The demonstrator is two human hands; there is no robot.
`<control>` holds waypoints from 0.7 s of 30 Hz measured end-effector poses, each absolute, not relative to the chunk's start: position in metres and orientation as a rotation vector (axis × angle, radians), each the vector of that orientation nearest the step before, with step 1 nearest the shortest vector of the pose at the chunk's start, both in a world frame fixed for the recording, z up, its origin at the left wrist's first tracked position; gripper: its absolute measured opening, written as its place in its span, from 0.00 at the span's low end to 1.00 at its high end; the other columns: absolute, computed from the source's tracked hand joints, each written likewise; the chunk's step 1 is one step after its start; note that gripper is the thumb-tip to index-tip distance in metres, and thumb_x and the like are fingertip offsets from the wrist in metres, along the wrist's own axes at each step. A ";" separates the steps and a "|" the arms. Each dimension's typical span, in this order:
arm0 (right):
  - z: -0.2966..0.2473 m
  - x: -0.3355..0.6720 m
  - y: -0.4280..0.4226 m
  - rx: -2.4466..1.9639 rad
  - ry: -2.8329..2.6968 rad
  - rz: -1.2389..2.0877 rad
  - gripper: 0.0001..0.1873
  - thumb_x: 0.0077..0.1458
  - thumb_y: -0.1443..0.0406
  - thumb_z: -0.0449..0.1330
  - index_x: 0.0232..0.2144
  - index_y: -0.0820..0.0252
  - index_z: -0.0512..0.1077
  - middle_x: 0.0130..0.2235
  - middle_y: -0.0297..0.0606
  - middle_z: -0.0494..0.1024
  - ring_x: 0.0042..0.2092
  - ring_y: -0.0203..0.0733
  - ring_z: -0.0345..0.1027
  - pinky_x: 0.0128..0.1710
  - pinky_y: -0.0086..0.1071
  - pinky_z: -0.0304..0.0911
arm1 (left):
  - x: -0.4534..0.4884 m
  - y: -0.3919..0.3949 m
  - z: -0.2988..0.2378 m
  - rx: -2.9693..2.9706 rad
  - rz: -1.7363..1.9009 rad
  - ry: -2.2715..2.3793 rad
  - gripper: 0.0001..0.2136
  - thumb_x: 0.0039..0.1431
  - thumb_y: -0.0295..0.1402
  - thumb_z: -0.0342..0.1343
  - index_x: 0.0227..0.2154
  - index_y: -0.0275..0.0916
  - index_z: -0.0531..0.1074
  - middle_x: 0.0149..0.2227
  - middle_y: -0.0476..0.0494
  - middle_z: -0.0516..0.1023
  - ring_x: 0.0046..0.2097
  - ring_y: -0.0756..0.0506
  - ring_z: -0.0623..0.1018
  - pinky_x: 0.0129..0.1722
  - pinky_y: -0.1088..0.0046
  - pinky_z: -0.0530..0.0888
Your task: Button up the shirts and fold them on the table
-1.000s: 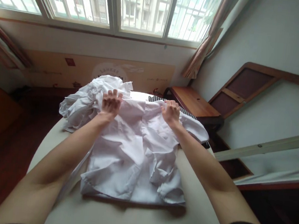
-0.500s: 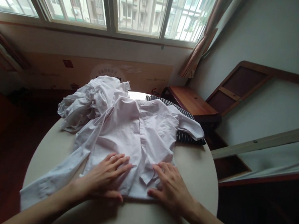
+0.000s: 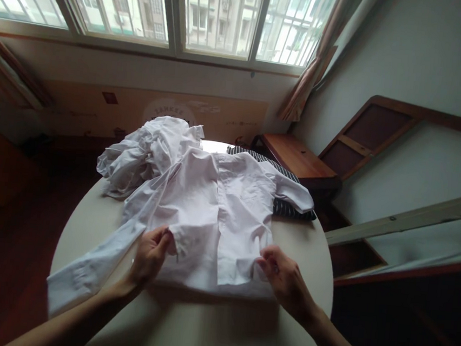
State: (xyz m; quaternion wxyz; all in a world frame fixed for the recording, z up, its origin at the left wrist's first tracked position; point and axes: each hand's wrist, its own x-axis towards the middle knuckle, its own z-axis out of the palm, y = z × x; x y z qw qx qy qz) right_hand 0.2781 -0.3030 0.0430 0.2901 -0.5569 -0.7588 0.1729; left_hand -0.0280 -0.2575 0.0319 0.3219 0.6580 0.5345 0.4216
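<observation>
A white button-front shirt [image 3: 195, 202] lies spread on the round pale table [image 3: 87, 219], its collar end away from me. One sleeve stretches toward the table's left edge; the other lies out to the right, over a dark striped cloth [image 3: 294, 210]. My left hand [image 3: 151, 252] is closed in a pinch on the left front panel near the hem, lifting that corner. My right hand [image 3: 284, 270] pinches the right front edge near the hem. Between the hands the lower front panel hangs loose, and the back layer shows beneath it.
A crumpled pile of white clothing [image 3: 146, 154] sits at the table's far left. Beyond the table stand a wooden chair [image 3: 297, 155] at the right and a printed board [image 3: 211, 117] below the barred window [image 3: 217, 14]. A pale rail [image 3: 413, 218] runs along the right.
Both hands lay flat with fingers spread on the shirt's lower front; now they have moved apart and closed on its hem corners. The left corner is raised and the front panels are straighter.
</observation>
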 end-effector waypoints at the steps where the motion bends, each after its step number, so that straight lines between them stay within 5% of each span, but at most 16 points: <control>1: 0.046 0.281 -0.306 -1.444 -2.048 0.467 0.07 0.62 0.62 0.50 0.33 0.59 0.64 0.26 0.32 0.69 0.24 0.33 0.61 0.27 0.27 0.56 | -0.030 -0.258 0.031 1.727 1.124 1.443 0.19 0.63 0.38 0.41 0.23 0.34 0.70 0.18 0.49 0.68 0.20 0.51 0.68 0.21 0.77 0.66; 5: 0.061 0.292 -0.314 -1.346 -2.495 0.657 0.08 0.55 0.60 0.60 0.35 0.57 0.67 0.32 0.34 0.75 0.31 0.37 0.68 0.33 0.29 0.58 | -0.037 -0.265 0.027 2.315 0.818 1.332 0.08 0.57 0.31 0.49 0.34 0.35 0.72 0.23 0.49 0.72 0.22 0.51 0.71 0.24 0.77 0.67; 9: 0.072 0.294 -0.315 -1.568 -2.751 0.695 0.16 0.46 0.54 0.66 0.32 0.57 0.69 0.32 0.36 0.77 0.34 0.45 0.71 0.30 0.31 0.57 | -0.031 -0.276 0.032 2.985 0.600 0.936 0.20 0.55 0.24 0.50 0.51 0.43 0.66 0.42 0.41 0.76 0.36 0.46 0.76 0.33 0.72 0.70; 13: 0.081 0.282 -0.301 -1.686 -2.728 0.540 0.17 0.51 0.52 0.61 0.35 0.59 0.68 0.33 0.39 0.77 0.34 0.48 0.72 0.30 0.33 0.57 | -0.013 -0.281 0.044 3.054 0.741 0.602 0.07 0.59 0.24 0.48 0.34 0.39 0.70 0.30 0.45 0.74 0.31 0.49 0.72 0.32 0.72 0.67; 17: 0.088 0.266 -0.273 -1.555 -2.636 0.478 0.14 0.56 0.55 0.57 0.39 0.59 0.68 0.37 0.40 0.76 0.38 0.45 0.71 0.35 0.32 0.58 | -0.004 -0.284 0.047 2.499 1.280 1.068 0.14 0.64 0.28 0.41 0.22 0.37 0.63 0.19 0.50 0.63 0.22 0.53 0.63 0.23 0.76 0.60; 21: 0.080 0.257 -0.235 -1.517 -2.549 0.538 0.14 0.58 0.57 0.55 0.43 0.60 0.67 0.37 0.39 0.76 0.38 0.41 0.70 0.37 0.31 0.58 | -0.006 -0.291 0.036 2.808 0.942 0.822 0.15 0.64 0.32 0.43 0.21 0.38 0.62 0.20 0.49 0.65 0.22 0.51 0.64 0.22 0.74 0.57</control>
